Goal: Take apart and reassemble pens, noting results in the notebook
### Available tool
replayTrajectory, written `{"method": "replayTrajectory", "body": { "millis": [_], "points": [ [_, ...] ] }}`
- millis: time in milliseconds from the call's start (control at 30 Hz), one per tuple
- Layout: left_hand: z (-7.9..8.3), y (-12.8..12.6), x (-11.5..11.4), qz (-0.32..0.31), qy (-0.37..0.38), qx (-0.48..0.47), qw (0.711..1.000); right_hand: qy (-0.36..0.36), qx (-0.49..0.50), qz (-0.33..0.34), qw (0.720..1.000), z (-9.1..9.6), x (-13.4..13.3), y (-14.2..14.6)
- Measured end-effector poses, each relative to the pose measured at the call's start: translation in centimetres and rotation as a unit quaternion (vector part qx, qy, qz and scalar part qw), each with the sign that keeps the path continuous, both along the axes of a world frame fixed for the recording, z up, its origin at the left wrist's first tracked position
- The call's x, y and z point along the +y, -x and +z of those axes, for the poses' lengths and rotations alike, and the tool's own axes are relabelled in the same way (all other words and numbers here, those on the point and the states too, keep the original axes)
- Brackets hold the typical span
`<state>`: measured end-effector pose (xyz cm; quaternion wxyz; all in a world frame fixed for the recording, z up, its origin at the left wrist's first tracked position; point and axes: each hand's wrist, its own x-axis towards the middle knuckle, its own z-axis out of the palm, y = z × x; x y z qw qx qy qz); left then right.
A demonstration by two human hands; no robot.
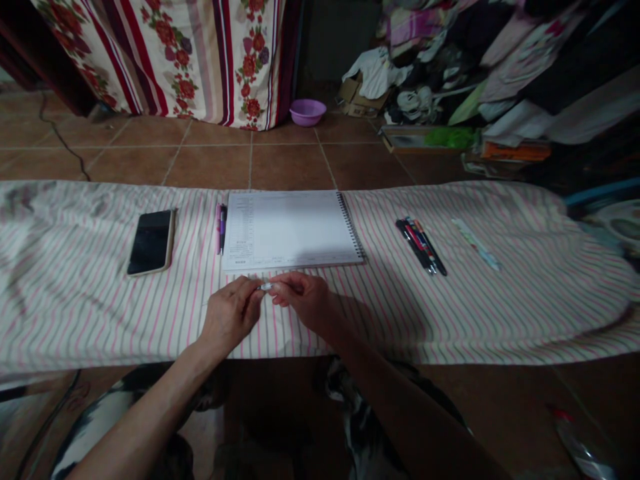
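Observation:
Both my hands meet just in front of the notebook's near edge, fingers pinched around a slim, pale pen (266, 287). My left hand (231, 310) is closed over one end of it, and my right hand (303, 298) grips the other end between thumb and fingers. Only a short whitish stretch with a dark bit shows between them; the rest is hidden by my fingers. The spiral notebook (300, 227) lies open at a mostly blank page with a printed column on its left. Two pens, one pink (219, 230) and one dark purple (223, 230), lie along its left side.
A phone (151, 243) lies left on the striped cloth (100, 307). To the right are a bunch of several pens (421, 245) and a pale, slim patterned item (476, 244). Beyond, on the tiled floor, stand a purple basin (307, 112) and heaped clothes (425, 73).

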<state>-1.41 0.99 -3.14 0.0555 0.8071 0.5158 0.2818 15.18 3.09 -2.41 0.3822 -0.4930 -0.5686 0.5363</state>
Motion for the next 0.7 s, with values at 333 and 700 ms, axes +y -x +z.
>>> {"method": "replayTrajectory", "body": {
  "millis": [333,700],
  "points": [
    [0.2,0.0,-0.1,-0.002,-0.023,0.007,1.000,0.028,0.053,-0.015,0.998,0.1,-0.1,0.6],
    [1.1,-0.2,-0.2,-0.037,0.030,-0.021,0.999,-0.012,0.023,-0.013,1.000,-0.3,0.1,-0.1]
  ]
}}
